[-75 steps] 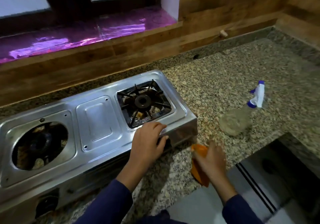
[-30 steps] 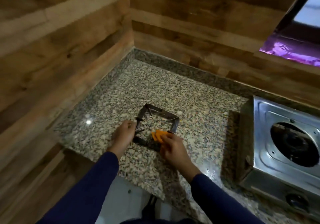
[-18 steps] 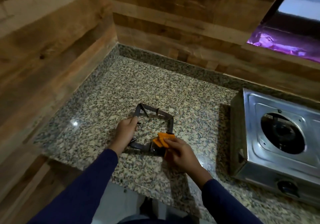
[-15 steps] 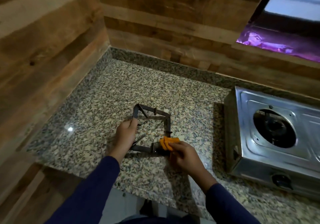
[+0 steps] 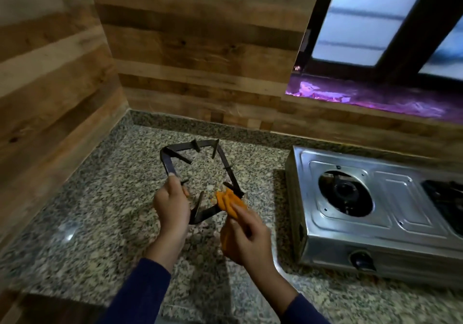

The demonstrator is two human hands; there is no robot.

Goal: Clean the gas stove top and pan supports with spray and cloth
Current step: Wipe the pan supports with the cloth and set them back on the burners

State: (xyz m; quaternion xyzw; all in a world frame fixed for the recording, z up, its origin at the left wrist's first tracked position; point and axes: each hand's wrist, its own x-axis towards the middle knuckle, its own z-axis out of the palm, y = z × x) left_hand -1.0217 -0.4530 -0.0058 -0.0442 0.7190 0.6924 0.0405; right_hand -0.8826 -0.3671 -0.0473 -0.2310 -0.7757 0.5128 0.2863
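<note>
Since half a second ago: pan support (image 5: 200, 171) lifted at its near edge and tilted up off the granite counter (image 5: 100, 223); before, it lay flat. Cloth shifted to the near-right corner of the frame.

Item 1, lower centre of the picture: my left hand (image 5: 172, 206), fingers curled shut around the near-left corner of the support, thumb on the left bar. It carries the raised edge.

Item 2, lower centre-right: my right hand (image 5: 246, 241), fingers closed on the orange cloth (image 5: 229, 204), which is pressed against the near-right corner of the support.

Item 3, centre: the support itself, a dark square frame with inward prongs. Near edge up in my hands; whether the far edge rests on the counter I cannot tell. The next bar to wipe, as I judge it, is the right side bar, which runs from the cloth away toward the upper centre of the frame. My right hand is the nearer one to it, so the stroke would go along that bar, away from me, with the left hand holding the frame steady.

Item 4, right of the picture: gas stove (image 5: 375, 223), steel, well apart from the support. Its near burner well (image 5: 344, 193) is open, with no support over it; the burner sits inside. A second support (image 5: 446, 193) stays seated at the right edge of the frame.

Item 5, upper part: wood-panel wall (image 5: 200, 48); window sill (image 5: 375, 98) with purple glare, upper right.
</note>
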